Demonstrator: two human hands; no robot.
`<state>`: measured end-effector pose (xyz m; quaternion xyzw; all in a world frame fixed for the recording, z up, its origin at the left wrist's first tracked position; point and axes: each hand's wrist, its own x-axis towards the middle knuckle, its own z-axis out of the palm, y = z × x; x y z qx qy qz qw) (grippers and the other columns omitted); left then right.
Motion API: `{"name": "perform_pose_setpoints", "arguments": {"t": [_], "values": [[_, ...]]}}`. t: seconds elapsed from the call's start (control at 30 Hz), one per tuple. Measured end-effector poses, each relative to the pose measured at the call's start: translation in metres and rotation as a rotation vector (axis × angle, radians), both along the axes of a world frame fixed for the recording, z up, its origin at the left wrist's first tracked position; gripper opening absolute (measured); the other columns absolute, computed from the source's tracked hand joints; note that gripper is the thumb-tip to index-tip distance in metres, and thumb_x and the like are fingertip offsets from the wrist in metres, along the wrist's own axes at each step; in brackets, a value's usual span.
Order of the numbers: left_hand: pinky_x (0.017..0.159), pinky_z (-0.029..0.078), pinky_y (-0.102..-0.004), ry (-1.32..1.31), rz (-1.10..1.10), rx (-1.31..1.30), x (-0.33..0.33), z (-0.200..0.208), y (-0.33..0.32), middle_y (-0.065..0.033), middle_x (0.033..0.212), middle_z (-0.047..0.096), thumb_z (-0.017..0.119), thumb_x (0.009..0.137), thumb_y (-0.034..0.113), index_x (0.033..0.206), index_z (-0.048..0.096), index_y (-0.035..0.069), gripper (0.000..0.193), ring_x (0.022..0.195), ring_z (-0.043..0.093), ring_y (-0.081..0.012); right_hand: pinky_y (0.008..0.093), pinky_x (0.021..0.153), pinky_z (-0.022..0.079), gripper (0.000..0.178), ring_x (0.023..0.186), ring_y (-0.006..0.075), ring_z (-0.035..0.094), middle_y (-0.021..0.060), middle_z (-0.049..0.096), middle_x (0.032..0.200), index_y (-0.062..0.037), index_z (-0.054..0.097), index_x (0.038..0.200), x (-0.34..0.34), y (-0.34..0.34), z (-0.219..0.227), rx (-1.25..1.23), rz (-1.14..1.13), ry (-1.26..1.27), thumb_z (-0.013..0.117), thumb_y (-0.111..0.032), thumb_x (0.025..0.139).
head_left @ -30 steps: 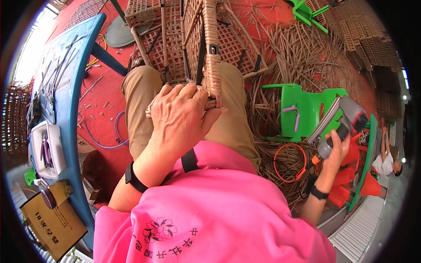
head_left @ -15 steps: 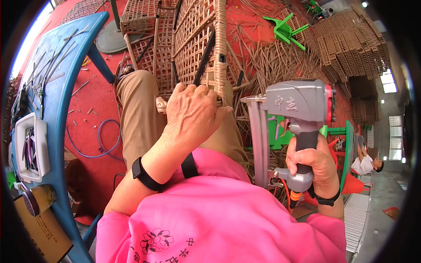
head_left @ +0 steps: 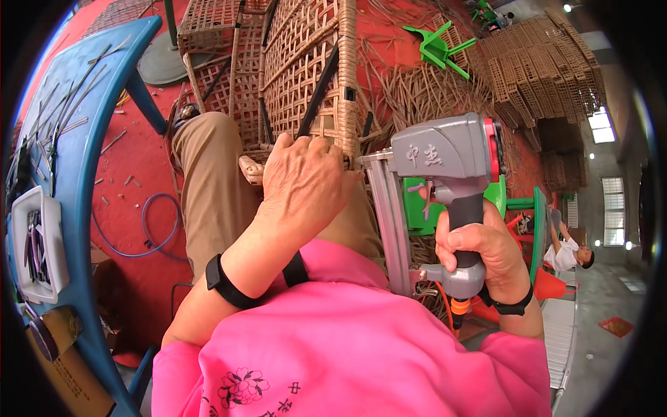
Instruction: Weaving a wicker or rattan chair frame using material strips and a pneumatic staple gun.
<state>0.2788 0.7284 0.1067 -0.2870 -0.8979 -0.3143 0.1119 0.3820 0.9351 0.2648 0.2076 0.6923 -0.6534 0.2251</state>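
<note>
My left hand (head_left: 306,177) is closed over the near end of a woven rattan frame (head_left: 306,76), back of the hand upward. Its fingertips are hidden beneath. The frame leans away between my knees, with black strips crossing the lattice and a wrapped edge on its right. In my right hand (head_left: 479,243) is a grey pneumatic nail gun (head_left: 445,149), fingers wrapped round its black grip. The tool's nose points left, close to the frame's right corner beside my left hand. Whether nose and frame touch, I cannot tell.
On the left, a blue table (head_left: 87,139) holds thin strips and a white tray (head_left: 59,250) of tools. A blue hose (head_left: 149,243) curls on the red floor. Loose rattan strips (head_left: 431,101), a green stool (head_left: 438,45) and stacked woven panels (head_left: 542,66) lie beyond; another person (head_left: 566,257) is far right.
The nail gun has moved left and slightly up, bringing its nose closer to the frame's corner by my left hand. My left hand keeps its hold; the view has shifted slightly.
</note>
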Motion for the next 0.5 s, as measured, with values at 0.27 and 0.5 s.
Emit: {"name": "perform_pose_setpoints", "arguments": {"t": [0.27,0.5], "values": [[0.081,0.045,-0.0430,0.048,0.010,0.004,0.000,-0.006,-0.001,-0.0105,0.081,0.064,0.076,0.081,0.034,0.085,0.067,0.005,0.030,0.085,0.066,-0.0295,0.0297,0.058,0.051,0.061,0.058,0.0147,0.063,0.0057,0.062,0.074,0.0030,0.051,0.139,-0.006,0.000,-0.002,-0.053,0.002,-0.034,0.071,-0.013,0.082],[0.082,0.044,-0.0427,0.068,0.011,0.017,0.000,-0.007,-0.001,-0.0102,0.081,0.064,0.076,0.082,0.033,0.086,0.067,0.005,0.030,0.084,0.066,-0.0290,0.0287,0.057,0.051,0.057,0.057,0.0149,0.062,0.0056,0.061,0.073,0.0021,0.054,0.135,-0.011,-0.001,0.002,-0.061,0.003,-0.056,0.071,-0.012,0.083]]}}
